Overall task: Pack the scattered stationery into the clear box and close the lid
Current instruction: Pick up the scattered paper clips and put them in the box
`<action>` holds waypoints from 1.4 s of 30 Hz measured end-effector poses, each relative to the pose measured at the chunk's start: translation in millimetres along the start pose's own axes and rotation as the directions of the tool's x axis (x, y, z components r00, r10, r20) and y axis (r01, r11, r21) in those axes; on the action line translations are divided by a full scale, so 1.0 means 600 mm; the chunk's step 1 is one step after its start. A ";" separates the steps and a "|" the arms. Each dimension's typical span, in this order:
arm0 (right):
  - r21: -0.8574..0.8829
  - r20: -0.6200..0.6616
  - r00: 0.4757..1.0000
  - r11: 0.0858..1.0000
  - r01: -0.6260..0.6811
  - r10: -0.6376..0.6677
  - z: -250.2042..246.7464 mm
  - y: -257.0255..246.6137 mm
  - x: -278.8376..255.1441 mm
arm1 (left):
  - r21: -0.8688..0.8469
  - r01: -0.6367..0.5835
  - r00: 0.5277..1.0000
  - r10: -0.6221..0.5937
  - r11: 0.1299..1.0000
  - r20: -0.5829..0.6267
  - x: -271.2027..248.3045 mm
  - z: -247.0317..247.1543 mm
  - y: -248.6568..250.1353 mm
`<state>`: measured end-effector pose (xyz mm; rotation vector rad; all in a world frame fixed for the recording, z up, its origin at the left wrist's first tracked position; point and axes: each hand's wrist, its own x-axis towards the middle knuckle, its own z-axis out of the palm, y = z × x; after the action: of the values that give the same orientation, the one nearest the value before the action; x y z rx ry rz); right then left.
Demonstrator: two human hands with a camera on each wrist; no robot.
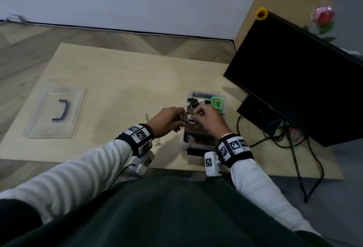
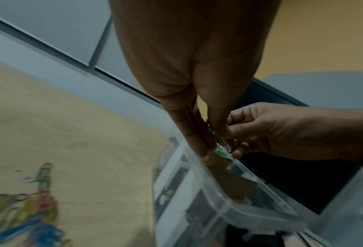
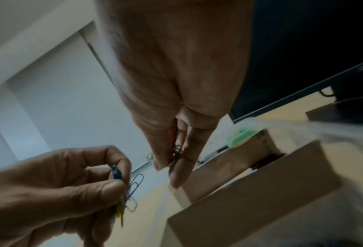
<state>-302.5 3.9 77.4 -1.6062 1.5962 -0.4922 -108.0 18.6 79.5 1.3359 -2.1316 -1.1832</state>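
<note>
The clear box (image 1: pixel 224 107) stands right of centre on the table and holds stationery, including a green item (image 1: pixel 216 103) and a brown carton (image 3: pixel 250 200). Both hands meet over the box's left rim (image 2: pixel 199 168). My left hand (image 1: pixel 181 122) pinches a small bunch of coloured paper clips (image 3: pixel 131 187) between thumb and fingers. My right hand (image 1: pixel 193 118) pinches a paper clip (image 3: pixel 177 150) at its fingertips just above the carton. The clear lid (image 1: pixel 57 112) with a dark handle lies flat at the table's left. Loose paper clips (image 1: pixel 158 143) lie on the table by my left wrist.
A black monitor (image 1: pixel 294 74) leans at the right, with cables (image 1: pixel 294 144) trailing over the table edge behind the box. One more clip (image 1: pixel 147 117) lies left of my hands. A heap of coloured clips (image 2: pixel 28 208) lies on the wood left of the box.
</note>
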 end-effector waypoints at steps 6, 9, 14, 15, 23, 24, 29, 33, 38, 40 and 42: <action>-0.021 0.008 1.000 0.999 -0.029 0.029 -0.053 0.046 -0.045 | 0.301 -0.109 0.994 0.103 0.947 0.037 0.035 0.066 0.038; -0.036 0.033 0.998 0.998 -0.045 0.046 -0.060 0.062 -0.054 | 0.420 -0.083 0.995 0.050 0.904 0.089 0.041 0.087 0.037; -0.047 0.082 0.994 0.997 -0.063 0.066 -0.060 0.072 -0.069 | 0.459 -0.088 0.991 0.028 0.884 0.134 0.031 0.098 0.022; -0.065 0.088 0.994 0.996 -0.061 0.066 -0.060 0.073 -0.071 | 0.456 -0.084 0.991 0.026 0.886 0.131 0.029 0.098 0.024; -0.287 0.117 0.993 0.958 0.008 0.027 -0.048 0.064 -0.064 | 0.480 -0.066 0.995 0.022 0.875 0.098 0.030 0.096 0.029; -0.310 0.121 0.993 0.950 0.020 0.019 -0.047 0.061 -0.064 | 0.481 -0.068 0.995 0.022 0.874 0.100 0.030 0.095 0.028; -0.432 0.143 0.990 0.899 0.071 -0.009 -0.046 0.058 -0.065 | 0.470 -0.080 0.993 0.031 0.879 0.112 0.033 0.092 0.021; -0.461 0.168 0.986 0.885 0.064 0.016 -0.051 0.048 -0.064 | 0.443 -0.100 0.990 0.043 0.891 0.137 0.036 0.084 0.017; -0.397 0.147 0.989 0.916 0.052 0.007 -0.054 0.029 -0.053 | 0.314 -0.125 0.973 0.055 0.941 0.223 0.032 0.044 0.012; -0.368 0.147 0.989 0.927 0.068 -0.014 -0.051 0.015 -0.047 | 0.248 -0.073 0.990 0.040 0.966 0.137 0.028 0.018 0.002; -0.341 0.142 0.989 0.935 0.098 -0.052 -0.043 -0.006 -0.038 | 0.239 -0.006 0.999 -0.003 0.971 0.036 0.023 -0.010 -0.017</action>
<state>-322.5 18.8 101.6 -1.9252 1.5896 -0.1405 -105.2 1.8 73.2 1.4206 -2.3613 -0.9802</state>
